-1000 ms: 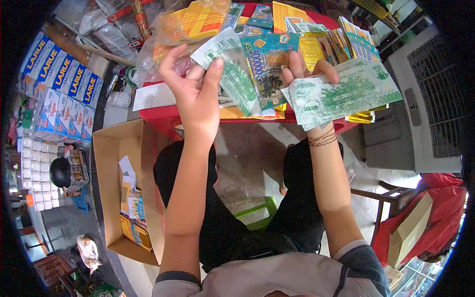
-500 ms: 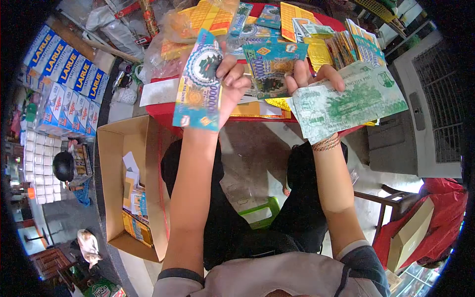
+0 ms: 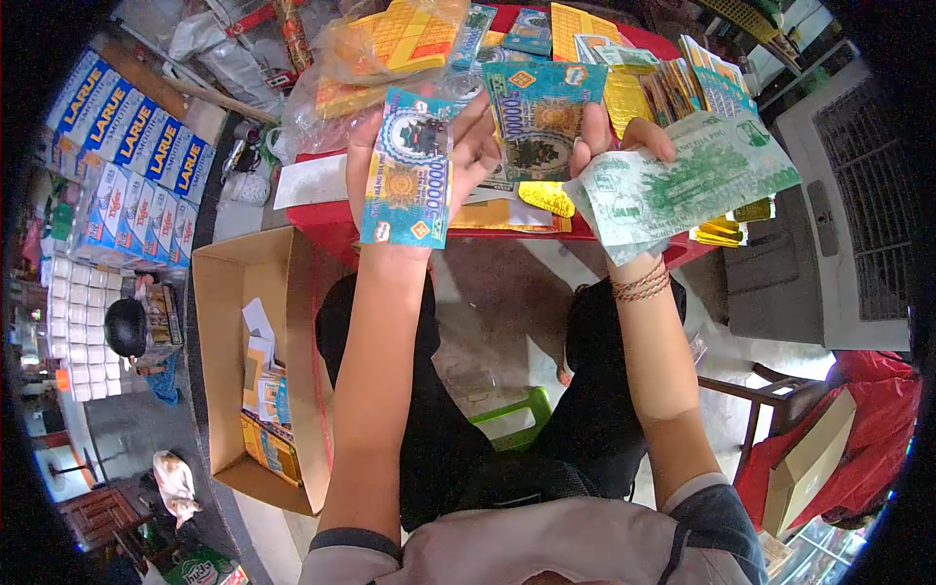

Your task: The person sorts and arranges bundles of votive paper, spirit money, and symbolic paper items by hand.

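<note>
My left hand (image 3: 471,146) is palm up, fingers loosely spread, with a blue joss paper note (image 3: 408,175) lying upright across the palm and wrist. Close to its fingertips is another blue joss paper note (image 3: 541,117), pinched by the fingers of my right hand (image 3: 609,141). That hand also grips a few overlapping green joss paper notes (image 3: 697,185), fanned out to the right under the thumb. Beneath both hands, a red-covered table (image 3: 322,219) bears white paper, yellow packets and further notes.
Plastic-wrapped yellow paper (image 3: 390,49) lies at the back of the table, bundles of notes (image 3: 717,83) at its right. An open cardboard box (image 3: 219,390) with papers inside stands left. Beer cartons (image 3: 127,146) are stacked far left. A green stool (image 3: 522,419) shows between the legs.
The note on my left hand has shifted down and right, and that hand's fingers have spread. The blue note in my right hand has risen slightly; the green notes have tilted a little.
</note>
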Demonstrator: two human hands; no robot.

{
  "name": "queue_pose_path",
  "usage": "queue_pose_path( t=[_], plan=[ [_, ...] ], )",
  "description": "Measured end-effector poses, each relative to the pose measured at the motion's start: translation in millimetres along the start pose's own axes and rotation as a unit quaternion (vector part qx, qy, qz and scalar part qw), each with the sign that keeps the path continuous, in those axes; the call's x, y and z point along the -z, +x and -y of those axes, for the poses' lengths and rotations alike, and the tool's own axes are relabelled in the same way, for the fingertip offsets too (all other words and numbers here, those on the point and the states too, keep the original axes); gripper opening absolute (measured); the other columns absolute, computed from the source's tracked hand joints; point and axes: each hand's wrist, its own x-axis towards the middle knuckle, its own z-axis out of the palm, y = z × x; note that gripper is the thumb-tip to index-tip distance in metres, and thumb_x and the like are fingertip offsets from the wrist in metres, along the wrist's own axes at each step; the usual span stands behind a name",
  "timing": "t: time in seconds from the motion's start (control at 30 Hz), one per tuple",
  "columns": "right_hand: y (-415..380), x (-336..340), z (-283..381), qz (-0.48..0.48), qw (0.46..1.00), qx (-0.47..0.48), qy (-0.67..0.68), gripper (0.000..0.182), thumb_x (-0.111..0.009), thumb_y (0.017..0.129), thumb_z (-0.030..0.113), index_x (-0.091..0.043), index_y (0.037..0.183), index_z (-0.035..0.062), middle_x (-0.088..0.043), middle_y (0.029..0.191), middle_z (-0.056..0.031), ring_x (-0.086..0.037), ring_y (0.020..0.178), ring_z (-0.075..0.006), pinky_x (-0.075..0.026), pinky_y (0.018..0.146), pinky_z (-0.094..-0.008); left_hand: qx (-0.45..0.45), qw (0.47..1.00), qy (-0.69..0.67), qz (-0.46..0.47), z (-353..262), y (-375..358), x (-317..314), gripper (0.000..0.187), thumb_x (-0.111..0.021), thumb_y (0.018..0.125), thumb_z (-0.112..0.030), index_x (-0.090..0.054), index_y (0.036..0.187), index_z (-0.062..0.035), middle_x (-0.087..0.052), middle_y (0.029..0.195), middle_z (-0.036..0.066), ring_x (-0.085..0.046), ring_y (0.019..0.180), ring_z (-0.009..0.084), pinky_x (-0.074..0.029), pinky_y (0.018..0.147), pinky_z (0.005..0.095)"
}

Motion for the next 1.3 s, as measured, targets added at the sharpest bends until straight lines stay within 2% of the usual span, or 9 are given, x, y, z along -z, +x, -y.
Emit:
queue_pose_path(
  t=[0.23,0.27,0.43,0.5,0.53,0.67,1.1,1.23,1.3],
  plan=[
    [-5,-3,9,0.012,0.983,-0.047,-0.177,0.021,-0.050,0.093,0.025,-0.049,0.076,0.0127,-0.033,0.140,-0.0283,-0.030,0.135,-0.0327,-0.026,0.111,-0.0445,0.140,0.984,0.114,0.000,-11,0,12,0.043,-0.050,0.085,-0.038,-0.059,0.105,-0.0015,-0.062,0.100,0.018,-0.059,0.095,0.0341,-0.045,0.085,0.0589],
    [-11,-2,9,-0.011,0.974,-0.032,-0.225,0.037,-0.049,0.090,0.045,-0.052,0.081,0.0098,-0.041,0.134,-0.0266,-0.046,0.120,-0.0408,-0.037,0.101,-0.0535,0.120,0.981,0.145,-0.056,-6,-3,16,0.037,-0.049,0.088,-0.032,-0.058,0.106,-0.0006,-0.063,0.096,0.019,-0.061,0.089,0.0338,-0.049,0.076,0.0596],
    [-5,-39,-11,0.011,0.842,0.086,-0.533,0.032,-0.052,0.089,0.037,-0.057,0.080,0.0066,-0.060,0.096,-0.0166,-0.056,0.080,-0.0304,-0.047,0.076,-0.0446,0.065,0.903,0.356,-0.232,19,-20,-1,0.033,-0.045,0.093,-0.022,-0.055,0.113,0.0014,-0.061,0.106,0.019,-0.060,0.098,0.0293,-0.051,0.084,0.0439],
    [-9,-51,7,0.035,0.685,-0.093,-0.722,0.033,-0.056,0.085,0.035,-0.060,0.076,0.0033,-0.062,0.085,-0.0162,-0.058,0.077,-0.0291,-0.046,0.076,-0.0407,-0.035,0.856,0.511,-0.069,23,-32,18,0.033,-0.048,0.092,-0.021,-0.054,0.116,0.0008,-0.061,0.110,0.016,-0.059,0.102,0.0243,-0.047,0.090,0.0355],
    [-8,-53,7,0.029,0.690,-0.129,-0.712,0.033,-0.058,0.082,0.032,-0.061,0.073,0.0004,-0.062,0.081,-0.0150,-0.059,0.074,-0.0278,-0.045,0.073,-0.0361,0.049,0.959,0.263,0.088,21,-30,16,0.032,-0.052,0.090,-0.022,-0.055,0.114,-0.0013,-0.061,0.109,0.011,-0.058,0.101,0.0195,-0.044,0.091,0.0332],
    [-1,-68,-3,0.018,0.596,-0.297,-0.746,0.018,-0.058,0.085,0.014,-0.061,0.081,-0.0032,-0.061,0.082,-0.0124,-0.060,0.081,-0.0258,-0.046,0.077,-0.0355,0.159,0.892,0.375,-0.198,39,-30,-13,0.037,-0.052,0.092,-0.021,-0.052,0.119,0.0031,-0.056,0.119,0.008,-0.052,0.112,0.0140,-0.039,0.098,0.0334],
    [-2,-34,-23,0.085,0.689,-0.255,-0.673,0.022,-0.057,0.083,0.021,-0.062,0.080,0.0003,-0.062,0.104,-0.0197,-0.061,0.090,-0.0282,-0.047,0.079,-0.0361,0.137,0.945,0.285,-0.086,43,-21,7,0.037,-0.048,0.094,-0.028,-0.049,0.120,-0.0021,-0.057,0.114,0.011,-0.055,0.106,0.0173,-0.042,0.095,0.0295],
    [-10,-33,-36,-0.002,0.747,-0.146,-0.648,0.031,-0.057,0.088,0.030,-0.057,0.072,0.0032,-0.061,0.104,-0.0209,-0.060,0.084,-0.0290,-0.050,0.072,-0.0369,0.135,0.931,0.330,-0.081,32,-23,8,0.040,-0.043,0.093,-0.037,-0.059,0.105,-0.0025,-0.066,0.096,0.010,-0.064,0.084,0.0185,-0.053,0.074,0.0319],
    [-18,-24,-35,-0.055,0.751,0.009,-0.658,0.041,-0.050,0.089,0.042,-0.051,0.069,0.0061,-0.058,0.074,-0.0169,-0.053,0.060,-0.0192,-0.043,0.055,-0.0283,-0.099,0.921,0.376,-0.013,36,-33,11,0.046,-0.041,0.093,-0.039,-0.057,0.112,-0.0007,-0.065,0.102,0.012,-0.065,0.089,0.0213,-0.053,0.079,0.0361]
  ],
)
